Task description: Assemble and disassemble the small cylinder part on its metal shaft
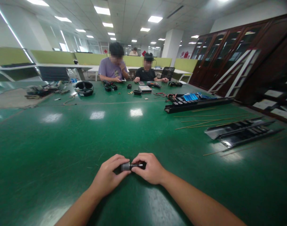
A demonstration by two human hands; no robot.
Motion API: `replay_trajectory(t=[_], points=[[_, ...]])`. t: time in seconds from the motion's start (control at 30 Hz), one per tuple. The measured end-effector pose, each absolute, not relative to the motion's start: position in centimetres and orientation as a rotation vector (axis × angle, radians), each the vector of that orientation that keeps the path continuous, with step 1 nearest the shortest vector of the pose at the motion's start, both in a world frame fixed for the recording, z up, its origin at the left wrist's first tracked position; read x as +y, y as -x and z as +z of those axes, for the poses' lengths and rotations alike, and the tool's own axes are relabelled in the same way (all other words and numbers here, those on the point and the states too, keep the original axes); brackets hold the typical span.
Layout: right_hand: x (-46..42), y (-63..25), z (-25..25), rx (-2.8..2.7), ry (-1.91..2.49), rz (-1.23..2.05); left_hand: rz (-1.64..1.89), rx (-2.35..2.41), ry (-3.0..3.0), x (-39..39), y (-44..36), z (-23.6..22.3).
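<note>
Both hands meet low in the middle of the view, just over the green tabletop. My left hand (pixel 108 175) is closed, with thumb and fingers around the wide grey end of a small grey and black cylindrical part (pixel 125 166). Its narrower dark end, with a shiny strip, reaches to the right. There my right hand (pixel 150 168) is closed around it with a pinch of thumb and fingers. The part lies about level, left to right. Fingers cover some of it, and its exact kind cannot be made out.
A green table (pixel 86 135) stretches ahead. Black metal channels (pixel 249 133), thin rods (pixel 200 122) and a long black tray (pixel 195 104) lie at right. A black headset (pixel 84 88) and a parts pile (pixel 45 88) are far left. Two people (pixel 112 69) sit opposite.
</note>
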State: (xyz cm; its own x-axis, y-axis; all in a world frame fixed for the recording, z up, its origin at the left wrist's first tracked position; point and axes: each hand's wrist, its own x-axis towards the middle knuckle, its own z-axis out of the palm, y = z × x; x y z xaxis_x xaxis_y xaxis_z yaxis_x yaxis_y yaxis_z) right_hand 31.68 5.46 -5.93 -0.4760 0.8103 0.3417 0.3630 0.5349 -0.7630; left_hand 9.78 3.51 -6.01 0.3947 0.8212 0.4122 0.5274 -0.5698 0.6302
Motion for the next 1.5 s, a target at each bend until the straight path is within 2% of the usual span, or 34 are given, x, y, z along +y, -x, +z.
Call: replay_trajectory(t=[1.5], points=[[5.54,-31.88,-6.05,-1.997,1.069,0.848,1.059,1.224,-2.256,3.70,-9.31,-5.51]])
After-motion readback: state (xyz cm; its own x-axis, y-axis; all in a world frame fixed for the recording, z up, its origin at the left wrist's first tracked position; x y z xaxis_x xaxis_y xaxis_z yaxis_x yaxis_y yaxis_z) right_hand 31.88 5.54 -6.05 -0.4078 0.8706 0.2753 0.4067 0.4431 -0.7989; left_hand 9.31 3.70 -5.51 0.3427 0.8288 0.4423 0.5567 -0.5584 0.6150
